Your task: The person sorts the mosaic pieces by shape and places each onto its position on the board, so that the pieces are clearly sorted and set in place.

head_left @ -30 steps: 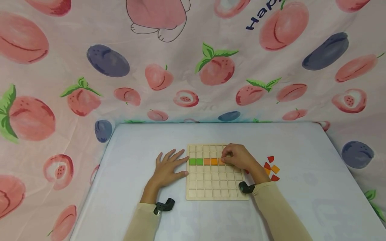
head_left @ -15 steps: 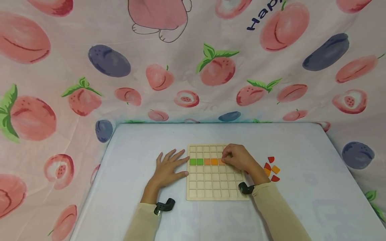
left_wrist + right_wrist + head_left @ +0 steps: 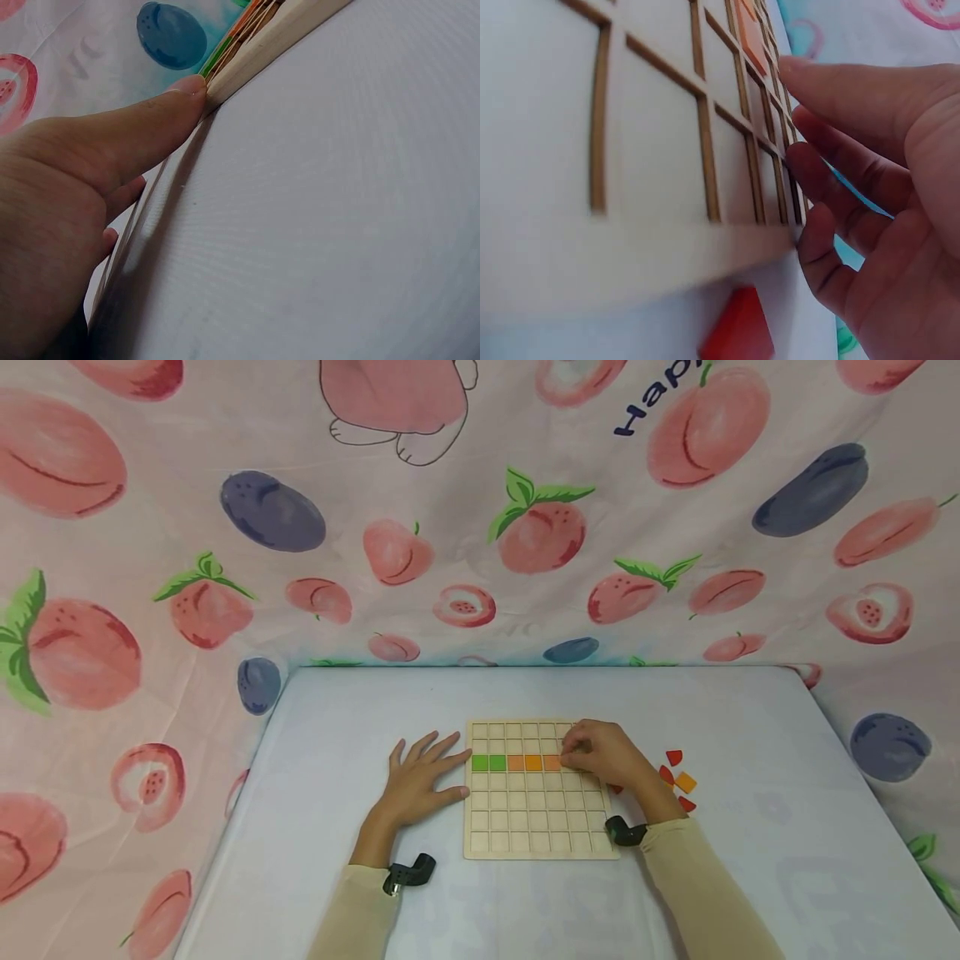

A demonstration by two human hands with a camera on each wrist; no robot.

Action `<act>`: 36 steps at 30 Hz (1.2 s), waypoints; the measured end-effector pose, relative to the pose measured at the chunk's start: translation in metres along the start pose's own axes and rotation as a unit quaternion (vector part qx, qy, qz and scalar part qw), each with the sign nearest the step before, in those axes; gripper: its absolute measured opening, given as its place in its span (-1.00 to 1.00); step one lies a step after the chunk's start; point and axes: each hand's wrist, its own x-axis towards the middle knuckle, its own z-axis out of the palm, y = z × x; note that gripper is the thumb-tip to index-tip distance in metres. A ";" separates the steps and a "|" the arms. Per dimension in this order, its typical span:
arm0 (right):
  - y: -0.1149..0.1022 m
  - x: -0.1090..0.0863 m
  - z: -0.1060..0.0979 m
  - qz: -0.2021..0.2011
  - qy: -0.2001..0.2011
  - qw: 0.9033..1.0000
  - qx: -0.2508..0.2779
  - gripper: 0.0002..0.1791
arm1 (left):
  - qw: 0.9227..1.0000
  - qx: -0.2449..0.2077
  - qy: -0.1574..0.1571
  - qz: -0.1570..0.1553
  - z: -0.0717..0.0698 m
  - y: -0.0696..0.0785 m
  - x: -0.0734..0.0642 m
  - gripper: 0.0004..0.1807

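Note:
A wooden grid board (image 3: 540, 820) lies on the table, with a row of small square tiles set into one of its rows. At the left end of that row are two green tiles (image 3: 488, 763); orange tiles follow, the last one (image 3: 552, 762) beside my right fingertips. My left hand (image 3: 420, 785) is spread flat, its thumb (image 3: 180, 112) touching the board's left edge. Over the board's right part, my right hand (image 3: 606, 753) has loosely bent fingers. In the right wrist view a gap shows between thumb and fingers (image 3: 847, 172), with nothing in it.
Right of the board lie several loose red and orange pieces (image 3: 684, 782), partly covered by the right forearm. One red piece (image 3: 739, 326) sits close to the board's right edge. A fruit-patterned cloth (image 3: 465, 560) hangs behind the white table (image 3: 360, 702).
My right hand has shifted slightly right, off the last orange tile, which now shows fully in its cell. The left hand has stayed in place.

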 end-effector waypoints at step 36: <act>0.086 -0.101 -0.100 0.138 -0.030 0.987 -0.071 -0.74 | 1.000 0.003 0.003 0.001 0.002 0.000 0.001 -0.28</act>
